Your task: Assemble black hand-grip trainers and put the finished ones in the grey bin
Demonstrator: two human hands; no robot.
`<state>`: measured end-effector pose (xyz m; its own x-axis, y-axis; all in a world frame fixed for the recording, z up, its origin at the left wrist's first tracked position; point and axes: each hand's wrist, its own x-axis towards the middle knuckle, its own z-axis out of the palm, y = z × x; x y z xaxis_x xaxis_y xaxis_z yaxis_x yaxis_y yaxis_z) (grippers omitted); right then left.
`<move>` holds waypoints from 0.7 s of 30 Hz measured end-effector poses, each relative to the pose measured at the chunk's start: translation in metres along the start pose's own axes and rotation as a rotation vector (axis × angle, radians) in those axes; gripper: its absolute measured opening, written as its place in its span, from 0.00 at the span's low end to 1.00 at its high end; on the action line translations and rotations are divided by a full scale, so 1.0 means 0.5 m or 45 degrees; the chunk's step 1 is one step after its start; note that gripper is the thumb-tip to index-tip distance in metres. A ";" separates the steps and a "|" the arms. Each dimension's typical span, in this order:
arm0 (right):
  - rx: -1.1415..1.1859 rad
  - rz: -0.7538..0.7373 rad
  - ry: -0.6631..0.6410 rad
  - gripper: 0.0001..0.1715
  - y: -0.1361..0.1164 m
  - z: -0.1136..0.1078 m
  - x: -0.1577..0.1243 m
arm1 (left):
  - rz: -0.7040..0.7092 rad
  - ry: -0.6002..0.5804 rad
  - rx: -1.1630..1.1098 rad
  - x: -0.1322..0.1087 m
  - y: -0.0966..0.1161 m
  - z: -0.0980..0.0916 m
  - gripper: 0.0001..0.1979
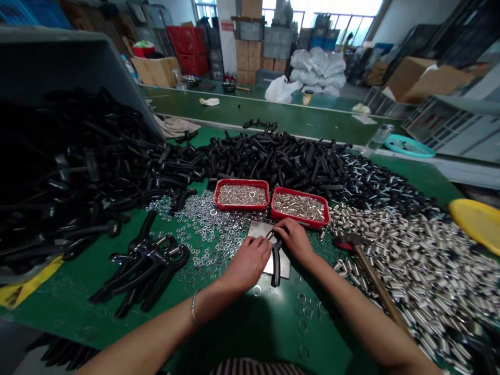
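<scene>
A black handle (276, 266) with a ring-like head lies on a flat metal plate (285, 266) in front of me. My left hand (250, 260) has its fingers curled at the handle's head, closed on a small silver cylinder (269, 235). From the other side my right hand (295, 239) meets it, its thumb and fingers pinched together at the head; what they grip is hidden. Just beyond the plate are two red trays: the left tray (242, 208) holds tiny metal parts, the right tray (300, 223) small pins.
Several assembled black handles (144, 271) lie at left, near scattered metal rings (203, 229). A hammer (375, 281) rests beside a heap of silver cylinders (425, 265). Black handles (273, 156) pile up at the back and spill from a grey bin (128, 78). A yellow lid (478, 221) sits far right.
</scene>
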<state>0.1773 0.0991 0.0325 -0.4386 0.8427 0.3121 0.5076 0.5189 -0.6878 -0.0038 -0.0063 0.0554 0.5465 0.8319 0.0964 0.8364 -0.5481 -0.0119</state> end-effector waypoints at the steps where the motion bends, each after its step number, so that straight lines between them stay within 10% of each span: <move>1: -0.020 -0.006 -0.016 0.09 0.000 0.002 -0.001 | 0.001 -0.011 -0.025 0.001 -0.003 -0.001 0.20; 13: -0.653 -0.241 -0.186 0.14 -0.031 -0.001 -0.013 | 0.022 -0.047 -0.126 -0.002 -0.011 -0.004 0.21; 21: -0.300 -0.101 -0.155 0.15 -0.030 -0.061 -0.066 | 0.068 -0.069 0.021 -0.013 0.026 -0.006 0.23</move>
<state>0.2068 0.0679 0.0527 -0.5627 0.7819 0.2681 0.6200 0.6138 -0.4887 0.0034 -0.0192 0.0575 0.5914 0.8053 0.0415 0.8063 -0.5906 -0.0323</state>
